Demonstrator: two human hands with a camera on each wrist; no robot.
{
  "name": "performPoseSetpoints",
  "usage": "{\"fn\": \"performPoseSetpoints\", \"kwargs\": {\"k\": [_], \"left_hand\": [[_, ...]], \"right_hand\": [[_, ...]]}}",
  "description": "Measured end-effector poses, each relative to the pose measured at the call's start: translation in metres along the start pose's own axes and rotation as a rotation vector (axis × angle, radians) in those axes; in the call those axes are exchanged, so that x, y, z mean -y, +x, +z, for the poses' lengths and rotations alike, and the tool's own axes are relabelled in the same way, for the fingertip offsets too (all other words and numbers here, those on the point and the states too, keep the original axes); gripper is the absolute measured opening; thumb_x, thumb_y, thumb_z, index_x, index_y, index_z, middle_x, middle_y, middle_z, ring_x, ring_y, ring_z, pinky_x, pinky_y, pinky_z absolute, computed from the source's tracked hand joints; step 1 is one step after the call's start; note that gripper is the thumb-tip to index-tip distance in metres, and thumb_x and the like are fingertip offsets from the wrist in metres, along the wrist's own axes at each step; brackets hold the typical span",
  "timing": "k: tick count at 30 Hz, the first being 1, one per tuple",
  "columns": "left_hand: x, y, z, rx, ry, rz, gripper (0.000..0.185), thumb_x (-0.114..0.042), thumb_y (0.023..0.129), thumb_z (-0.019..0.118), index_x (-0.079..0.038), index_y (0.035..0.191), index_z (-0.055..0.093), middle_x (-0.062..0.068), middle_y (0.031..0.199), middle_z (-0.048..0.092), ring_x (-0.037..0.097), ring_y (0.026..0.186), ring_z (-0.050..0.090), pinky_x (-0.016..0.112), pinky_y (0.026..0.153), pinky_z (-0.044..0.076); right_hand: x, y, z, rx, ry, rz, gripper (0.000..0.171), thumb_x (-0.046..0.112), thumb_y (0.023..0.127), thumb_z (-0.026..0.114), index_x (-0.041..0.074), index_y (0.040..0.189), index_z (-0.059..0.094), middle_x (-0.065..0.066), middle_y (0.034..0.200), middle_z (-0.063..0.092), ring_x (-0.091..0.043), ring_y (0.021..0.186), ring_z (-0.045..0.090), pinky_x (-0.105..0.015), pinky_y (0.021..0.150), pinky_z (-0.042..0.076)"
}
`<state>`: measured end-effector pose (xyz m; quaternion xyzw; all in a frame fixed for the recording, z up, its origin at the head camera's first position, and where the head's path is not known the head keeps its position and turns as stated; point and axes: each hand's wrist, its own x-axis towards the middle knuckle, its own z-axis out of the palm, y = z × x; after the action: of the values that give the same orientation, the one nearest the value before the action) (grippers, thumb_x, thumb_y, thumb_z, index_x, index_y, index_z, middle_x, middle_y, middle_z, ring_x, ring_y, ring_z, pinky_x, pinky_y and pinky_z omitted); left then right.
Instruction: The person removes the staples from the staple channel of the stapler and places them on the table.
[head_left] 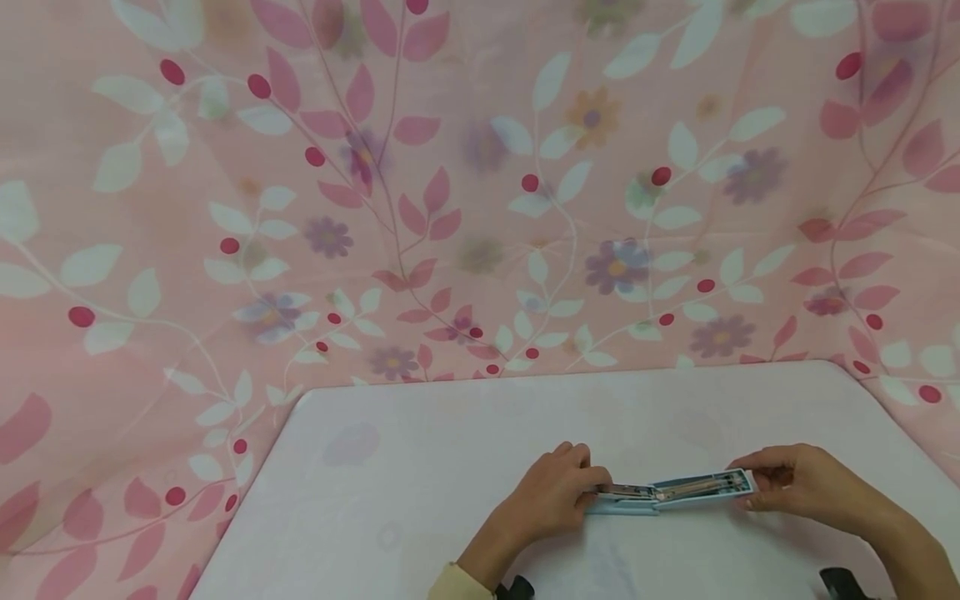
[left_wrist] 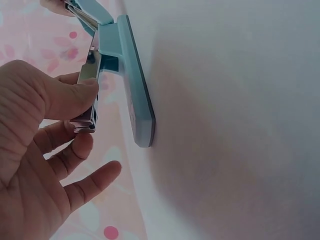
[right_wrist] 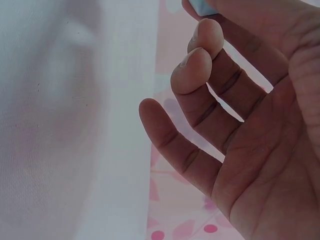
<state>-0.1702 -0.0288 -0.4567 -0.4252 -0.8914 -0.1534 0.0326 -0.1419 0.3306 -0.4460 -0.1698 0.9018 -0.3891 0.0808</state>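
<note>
A light blue stapler (head_left: 670, 490) is seen swung fully open, lying lengthways near the front edge of a white table (head_left: 420, 475). A pink floral curtain (head_left: 420, 192) fills the far background.

The left end of the stapler is held by the left hand (head_left: 551, 494). The right end, the blue cover, is held by the right hand (head_left: 795, 483).

In the left wrist view, the metal staple channel (left_wrist: 91, 82) is shown pinched between thumb and forefinger, lifted clear of the blue base (left_wrist: 134, 82), which rests flat on the table. This gap between channel and base is not readable from the head view.

In the right wrist view, only a sliver of blue (right_wrist: 202, 6) is caught at the top edge; three fingers (right_wrist: 192, 75) are shown relaxed and spread, holding nothing. The pinch itself is hidden there; it is suggested only from the head view.

A slip seems likely, since both holds are light fingertip pinches. The sprung channel could snap shut on a fingertip if released. Any loaded staples could spill out, though none can be made out.
</note>
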Motion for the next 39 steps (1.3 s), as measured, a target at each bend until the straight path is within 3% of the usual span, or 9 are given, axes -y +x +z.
{"fn": "performPoseSetpoints", "kwargs": {"k": [6, 21, 39], "left_hand": [[0.0015, 0.0012, 0.0037, 0.011, 0.024, 0.020, 0.027, -0.013, 0.088, 0.072, -0.031, 0.107, 0.069, -0.012, 0.083, 0.040, 0.005, 0.075, 0.035, 0.013, 0.062, 0.028], [0.0040, 0.0014, 0.0067, -0.004, 0.001, 0.043, 0.025, -0.011, 0.087, 0.073, -0.028, 0.104, 0.067, -0.012, 0.082, 0.039, 0.005, 0.073, 0.034, 0.013, 0.062, 0.025], [0.0039, 0.0037, 0.0038, 0.011, -0.039, 0.014, 0.025, -0.011, 0.085, 0.075, -0.029, 0.101, 0.069, -0.012, 0.079, 0.040, 0.004, 0.070, 0.035, 0.014, 0.060, 0.026]], "right_hand": [[-0.0007, -0.0001, 0.0001, -0.006, 0.013, -0.035, 0.037, 0.020, 0.080, 0.082, -0.001, 0.109, 0.072, 0.005, 0.078, 0.053, -0.008, 0.067, 0.050, -0.024, 0.054, 0.042], [0.0006, -0.0001, 0.0001, 0.007, 0.004, 0.001, 0.039, 0.022, 0.080, 0.082, 0.000, 0.110, 0.072, 0.004, 0.079, 0.053, -0.007, 0.068, 0.049, -0.024, 0.055, 0.042], [-0.0021, 0.0002, -0.0001, 0.013, 0.002, -0.004, 0.039, 0.023, 0.080, 0.082, 0.000, 0.110, 0.072, 0.004, 0.080, 0.054, -0.007, 0.068, 0.049, -0.024, 0.055, 0.042]]}}
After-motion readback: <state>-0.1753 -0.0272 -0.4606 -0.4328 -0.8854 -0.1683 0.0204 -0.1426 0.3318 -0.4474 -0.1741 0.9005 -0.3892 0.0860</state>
